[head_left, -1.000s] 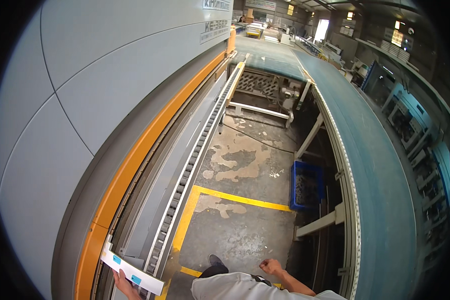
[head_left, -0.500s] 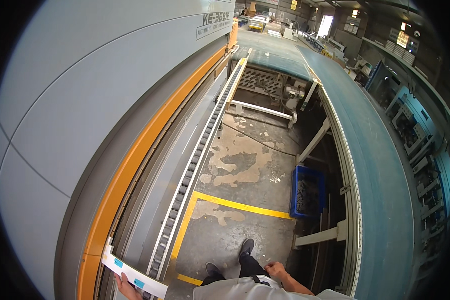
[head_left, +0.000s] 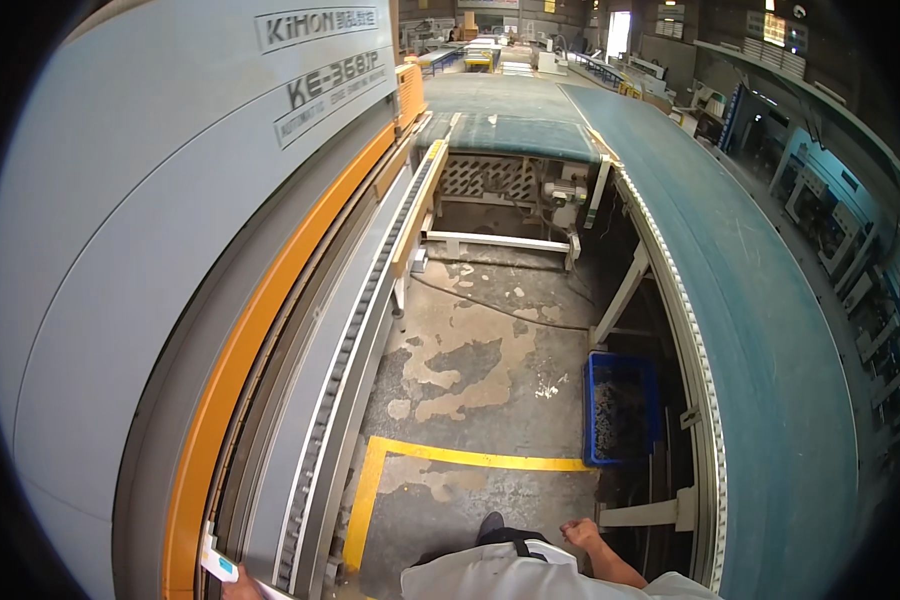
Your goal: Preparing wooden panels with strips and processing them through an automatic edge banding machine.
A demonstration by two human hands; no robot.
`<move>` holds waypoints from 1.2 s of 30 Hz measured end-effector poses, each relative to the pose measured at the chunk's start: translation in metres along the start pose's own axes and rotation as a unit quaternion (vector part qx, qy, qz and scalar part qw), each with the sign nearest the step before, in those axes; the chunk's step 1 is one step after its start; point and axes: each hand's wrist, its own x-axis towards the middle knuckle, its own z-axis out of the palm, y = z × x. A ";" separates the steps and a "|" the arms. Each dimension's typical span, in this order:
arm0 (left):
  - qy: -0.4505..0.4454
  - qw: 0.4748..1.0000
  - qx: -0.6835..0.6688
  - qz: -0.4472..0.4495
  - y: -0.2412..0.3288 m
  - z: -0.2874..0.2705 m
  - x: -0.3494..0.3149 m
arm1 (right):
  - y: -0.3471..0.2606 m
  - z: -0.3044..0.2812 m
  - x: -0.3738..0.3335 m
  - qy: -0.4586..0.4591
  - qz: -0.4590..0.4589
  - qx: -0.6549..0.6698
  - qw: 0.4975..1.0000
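At the bottom left, a white panel [head_left: 213, 562] with a light blue sticker lies across the near end of the long machine's feed side. My left hand [head_left: 240, 588] has its fingers closed on the panel's near edge; much of the hand and panel is cut off by the lower rim. My right hand [head_left: 578, 532] hangs in front of my body, its fingers curled in with nothing visible in them. Beside the panel runs a narrow roller track [head_left: 342, 350], next to the machine's orange rail [head_left: 270, 290].
A large grey machine housing [head_left: 140, 220] fills the left side. On the right stretches a green conveyor belt [head_left: 760, 340] on a metal frame. A blue crate [head_left: 618, 410] with dark scraps stands under it. Yellow tape [head_left: 480, 458] marks the floor; a cable [head_left: 480, 300] crosses it.
My view has tipped upward, so the panel and my left hand sit lower and less of them shows. In the picture my right hand is slightly further right.
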 end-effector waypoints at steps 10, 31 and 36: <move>0.029 0.995 0.070 0.070 0.020 0.074 0.034 | -0.088 -0.071 0.049 0.016 -0.001 -0.079 0.997; 0.109 0.988 -0.101 0.038 0.163 0.096 -0.009 | -0.273 -0.101 0.201 -0.015 -0.069 -0.143 0.987; 0.070 0.995 -0.048 0.057 0.230 0.055 -0.028 | -0.281 -0.101 0.223 -0.047 -0.070 -0.145 0.986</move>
